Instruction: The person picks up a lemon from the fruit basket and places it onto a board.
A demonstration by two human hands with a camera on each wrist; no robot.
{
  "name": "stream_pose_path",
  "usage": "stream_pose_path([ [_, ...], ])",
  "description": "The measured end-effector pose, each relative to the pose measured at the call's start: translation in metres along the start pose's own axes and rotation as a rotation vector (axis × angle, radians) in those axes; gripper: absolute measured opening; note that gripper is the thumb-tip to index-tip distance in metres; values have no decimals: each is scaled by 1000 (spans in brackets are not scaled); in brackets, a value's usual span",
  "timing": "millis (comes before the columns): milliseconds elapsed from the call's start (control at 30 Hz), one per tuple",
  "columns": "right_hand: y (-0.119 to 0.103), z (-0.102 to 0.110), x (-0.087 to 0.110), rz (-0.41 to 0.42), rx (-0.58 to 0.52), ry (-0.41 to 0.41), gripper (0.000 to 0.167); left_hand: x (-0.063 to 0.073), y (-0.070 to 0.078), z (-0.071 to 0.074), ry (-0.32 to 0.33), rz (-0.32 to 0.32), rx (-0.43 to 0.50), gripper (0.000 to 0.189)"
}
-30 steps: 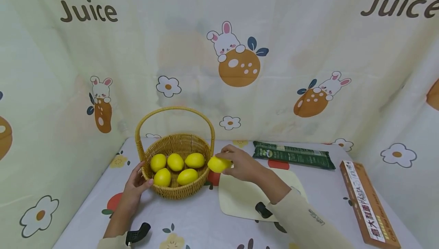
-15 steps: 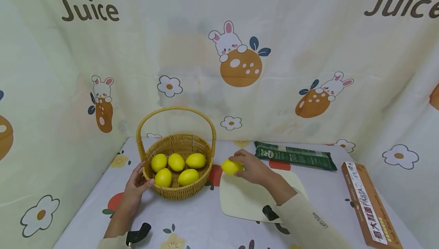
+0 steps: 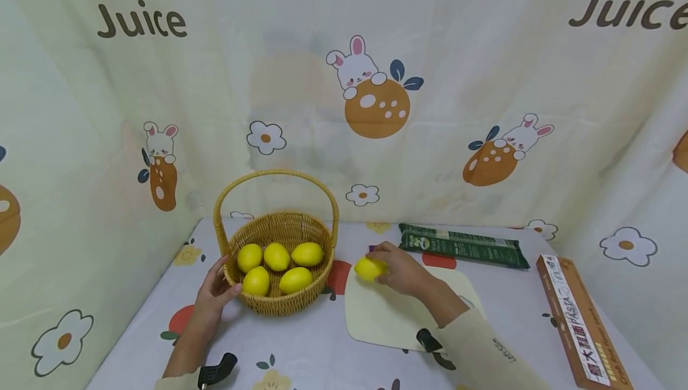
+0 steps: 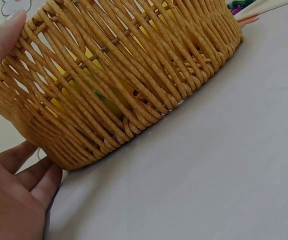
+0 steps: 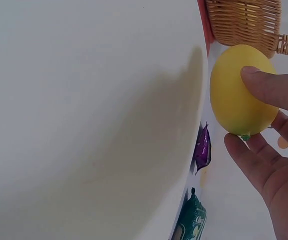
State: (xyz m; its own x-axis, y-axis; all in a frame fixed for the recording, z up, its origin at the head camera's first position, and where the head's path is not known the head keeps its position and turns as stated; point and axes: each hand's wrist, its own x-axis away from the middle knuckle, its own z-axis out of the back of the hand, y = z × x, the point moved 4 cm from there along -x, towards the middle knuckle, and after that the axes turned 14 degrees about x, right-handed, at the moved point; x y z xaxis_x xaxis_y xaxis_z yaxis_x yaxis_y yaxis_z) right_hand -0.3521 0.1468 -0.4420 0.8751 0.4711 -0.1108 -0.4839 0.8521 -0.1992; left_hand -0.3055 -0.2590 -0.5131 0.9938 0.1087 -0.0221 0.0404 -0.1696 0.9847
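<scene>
A wicker basket (image 3: 285, 303) with a tall arched handle stands at the left of the table, with several lemons (image 3: 276, 257) inside. The left hand (image 3: 211, 297) holds the basket's left side, thumb over the rim and fingers lower on the wall, as the left wrist view of the basket weave (image 4: 118, 65) confirms. In the right hand (image 3: 400, 269) a lemon (image 3: 369, 269) is pinched between thumb and fingers, just over the far left corner of a cream cutting board (image 3: 376, 312). The right wrist view shows that lemon (image 5: 241, 92) apart from the board's surface.
Dark green packets (image 3: 462, 246) lie behind the board. A long brown pasta box (image 3: 583, 324) lies at the right edge. Beyond the board's edge a small purple packet (image 5: 203, 149) shows in the right wrist view. A printed curtain (image 3: 430, 157) closes off the back.
The right hand has carried its lemon from beside the basket's right rim to the right and down, over the board. The left hand and the basket have stayed in place.
</scene>
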Motion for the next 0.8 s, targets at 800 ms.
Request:
stream_pose_path([
  [800,2,-12,2,-2,-33,15,46,0,0,1,4,-20,-6,81],
])
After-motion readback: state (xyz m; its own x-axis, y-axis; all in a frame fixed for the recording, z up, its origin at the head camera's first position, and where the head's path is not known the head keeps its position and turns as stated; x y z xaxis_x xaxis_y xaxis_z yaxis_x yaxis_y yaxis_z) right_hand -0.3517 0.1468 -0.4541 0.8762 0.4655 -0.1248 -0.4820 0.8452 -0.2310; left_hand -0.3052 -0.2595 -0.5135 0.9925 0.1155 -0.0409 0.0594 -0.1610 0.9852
